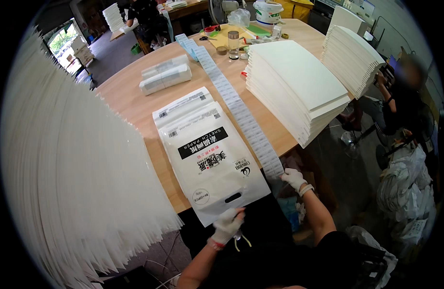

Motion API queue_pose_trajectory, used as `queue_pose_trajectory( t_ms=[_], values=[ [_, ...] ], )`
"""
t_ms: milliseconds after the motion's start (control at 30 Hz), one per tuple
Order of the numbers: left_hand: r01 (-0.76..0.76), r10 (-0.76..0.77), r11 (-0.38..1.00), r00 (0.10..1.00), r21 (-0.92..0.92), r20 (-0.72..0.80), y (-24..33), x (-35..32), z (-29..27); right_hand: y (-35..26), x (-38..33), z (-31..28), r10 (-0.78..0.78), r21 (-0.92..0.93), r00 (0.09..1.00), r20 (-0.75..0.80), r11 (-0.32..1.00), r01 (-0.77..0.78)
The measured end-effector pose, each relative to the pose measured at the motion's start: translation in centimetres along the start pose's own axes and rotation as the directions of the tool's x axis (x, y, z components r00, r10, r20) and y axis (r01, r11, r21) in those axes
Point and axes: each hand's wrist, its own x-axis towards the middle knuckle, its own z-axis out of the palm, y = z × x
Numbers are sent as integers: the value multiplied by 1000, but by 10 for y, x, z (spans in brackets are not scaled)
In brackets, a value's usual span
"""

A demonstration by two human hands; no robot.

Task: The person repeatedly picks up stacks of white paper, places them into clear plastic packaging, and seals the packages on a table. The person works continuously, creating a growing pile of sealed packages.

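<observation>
A stack of white plastic paper bags (207,166) with black and red print and a handle slot lies on the table in front of me. Just below the slot is my left hand (228,225), in a white glove with bare fingertips. Its fingers are curled together by the bag's near edge; what they hold, if anything, is too small to tell. A long strip of labels (231,98) runs along the right of the bags from the far side of the table. My right hand (294,179), gloved likewise, pinches the strip's near end at the table edge.
Tall white paper stacks (87,183) fill the left; more paper (294,77) stands at right. Rolled plastic bags (165,79), a glass (233,44), scissors (204,38) and a white bucket (268,12) are farther back. One person (405,91) sits at right, another (147,19) works behind.
</observation>
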Motion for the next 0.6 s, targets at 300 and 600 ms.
queue_pose_trajectory(
  t_ms=[300,600],
  values=[
    [636,-476,577,772,-513,421,12,121,102,-75,-47,-39,-245,281,949,-199,913,295],
    [517,-264,508,855,-690,446,5,129,93,-120,-79,-58,-653,-293,745,-136,745,600]
  ],
)
